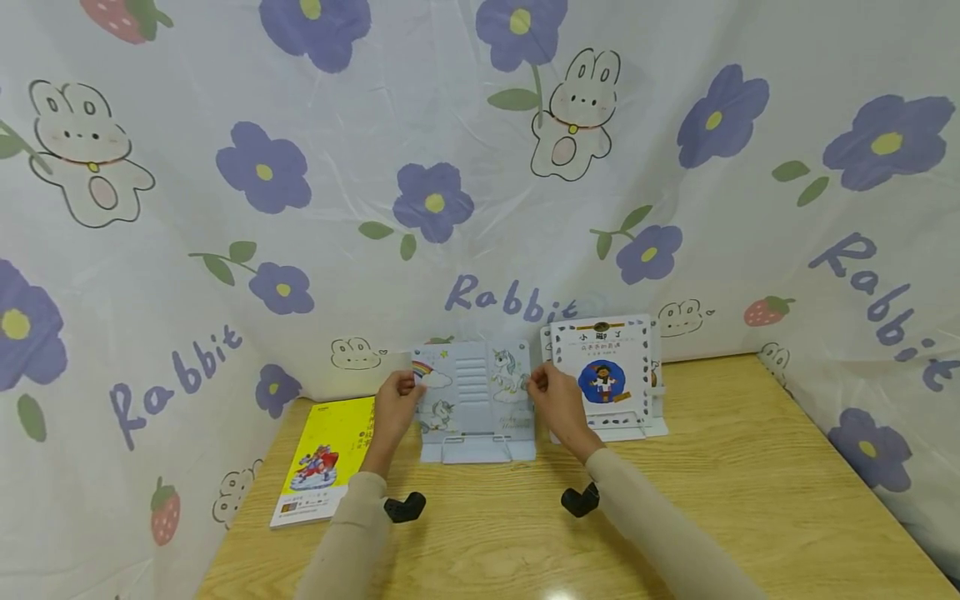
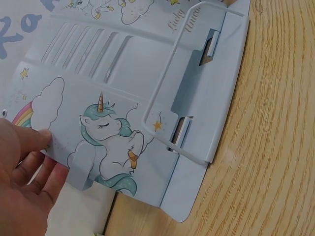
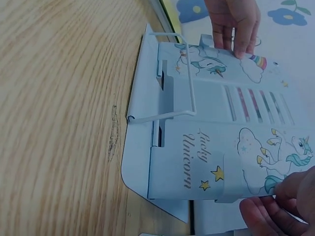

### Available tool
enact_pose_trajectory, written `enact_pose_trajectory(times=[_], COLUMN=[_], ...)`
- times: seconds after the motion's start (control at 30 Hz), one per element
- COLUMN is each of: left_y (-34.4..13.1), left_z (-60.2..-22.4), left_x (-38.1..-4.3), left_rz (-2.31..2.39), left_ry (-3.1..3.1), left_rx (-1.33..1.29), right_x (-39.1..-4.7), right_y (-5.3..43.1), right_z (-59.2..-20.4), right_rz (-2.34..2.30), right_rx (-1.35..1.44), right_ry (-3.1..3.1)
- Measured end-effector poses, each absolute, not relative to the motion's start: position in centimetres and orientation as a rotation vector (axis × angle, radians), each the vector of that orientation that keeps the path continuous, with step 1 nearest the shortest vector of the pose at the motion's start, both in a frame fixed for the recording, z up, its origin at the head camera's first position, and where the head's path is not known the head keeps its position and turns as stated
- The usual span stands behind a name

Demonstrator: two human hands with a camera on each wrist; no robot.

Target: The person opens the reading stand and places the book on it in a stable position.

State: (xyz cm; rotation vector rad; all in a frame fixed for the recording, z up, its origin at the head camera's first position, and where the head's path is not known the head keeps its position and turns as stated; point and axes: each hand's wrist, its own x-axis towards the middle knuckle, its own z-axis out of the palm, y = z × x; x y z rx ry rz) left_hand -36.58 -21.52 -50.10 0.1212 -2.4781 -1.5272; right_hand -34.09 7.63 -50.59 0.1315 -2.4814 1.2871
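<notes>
A pale blue metal book stand with unicorns, a rainbow and a row of slots stands upright on the wooden table. Its wire page holder sits along the bottom lip, and no book rests on it. On the left edge, my left hand grips the panel, thumb on the front and fingers behind. My right hand pinches the opposite edge beside the standing unicorn. "Lucky Unicorn" lettering is printed near the lower corner on that side. The back of the stand is hidden in the head view.
A yellow book lies flat at the left, partly behind my left forearm. To the right, a white picture book leans on another stand. A rabbit-and-flower cloth hangs behind the table.
</notes>
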Motion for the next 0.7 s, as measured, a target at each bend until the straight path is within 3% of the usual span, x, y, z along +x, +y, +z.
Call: enact_pose_trajectory(times=[0.7], left_y=[-21.31], left_z=[-50.20], left_x=[-37.31], left_rz=[-1.588], left_ry=[-2.437], left_rx=[0.126], right_x=[-34.94], right_y=[7.17], right_z=[-49.96], right_rz=[1.111], right_rx=[0.073], right_ry=[-2.483])
